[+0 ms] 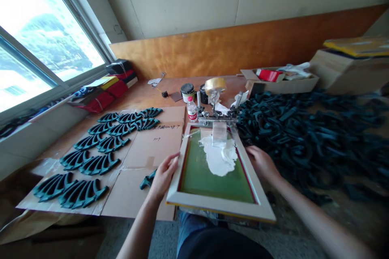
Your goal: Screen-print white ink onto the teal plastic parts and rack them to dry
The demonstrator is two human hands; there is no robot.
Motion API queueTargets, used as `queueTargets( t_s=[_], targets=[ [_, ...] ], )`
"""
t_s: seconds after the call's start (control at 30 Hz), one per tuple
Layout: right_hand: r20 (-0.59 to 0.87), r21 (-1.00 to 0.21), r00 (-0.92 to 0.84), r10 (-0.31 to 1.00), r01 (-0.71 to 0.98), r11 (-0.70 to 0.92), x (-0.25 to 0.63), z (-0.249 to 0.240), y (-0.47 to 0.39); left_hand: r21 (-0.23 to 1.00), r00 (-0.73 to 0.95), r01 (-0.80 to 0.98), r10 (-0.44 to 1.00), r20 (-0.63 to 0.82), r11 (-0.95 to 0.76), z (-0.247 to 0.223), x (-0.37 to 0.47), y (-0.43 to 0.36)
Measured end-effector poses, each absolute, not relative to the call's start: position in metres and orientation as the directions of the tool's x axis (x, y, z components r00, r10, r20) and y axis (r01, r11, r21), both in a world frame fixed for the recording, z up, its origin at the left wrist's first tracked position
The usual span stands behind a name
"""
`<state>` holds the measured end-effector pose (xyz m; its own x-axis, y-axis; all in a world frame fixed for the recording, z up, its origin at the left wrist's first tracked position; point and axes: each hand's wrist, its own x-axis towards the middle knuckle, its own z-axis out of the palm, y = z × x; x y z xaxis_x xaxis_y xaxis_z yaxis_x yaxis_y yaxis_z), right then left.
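Observation:
A framed screen point(194, 180) with green mesh lies in front of me, hinged to a metal clamp point(219, 119) at its far end. White paste point(219, 162) and a flat scraper point(219, 132) rest on the mesh. My left hand point(165, 174) is closed on the frame's left side, its fingertips at the edge. On the other side my right hand point(261, 162) touches the frame's right edge; its fingers are mostly hidden behind it. A dark green part point(148, 180) lies on the cardboard beside my left hand.
Rows of dark green parts point(100, 164) lie on cardboard point(133, 186) at left. A large heap of them point(298, 133) covers the right side. Behind the screen stand a bottle point(191, 110), an ink pot point(187, 92) and a tape roll point(215, 84). Boxes point(349, 71) stand back right.

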<state>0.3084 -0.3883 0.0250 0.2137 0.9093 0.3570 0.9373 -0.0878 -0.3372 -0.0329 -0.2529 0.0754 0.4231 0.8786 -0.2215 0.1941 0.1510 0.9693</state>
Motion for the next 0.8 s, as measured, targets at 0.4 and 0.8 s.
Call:
queueTargets(
  t_s=[0.4,0.8],
  targets=[
    [0.120,-0.169,-0.065,0.991,0.982,0.085,0.244,0.054,-0.335,0.895,0.383,0.424,0.869,-0.314,0.136,-0.017,-0.033,-0.255],
    [0.280,-0.200,-0.311,0.908,0.907,0.372,0.245,0.048,-0.369,0.914,0.396,0.361,0.857,-0.329,0.184,-0.015,-0.032,-0.256]
  ],
)
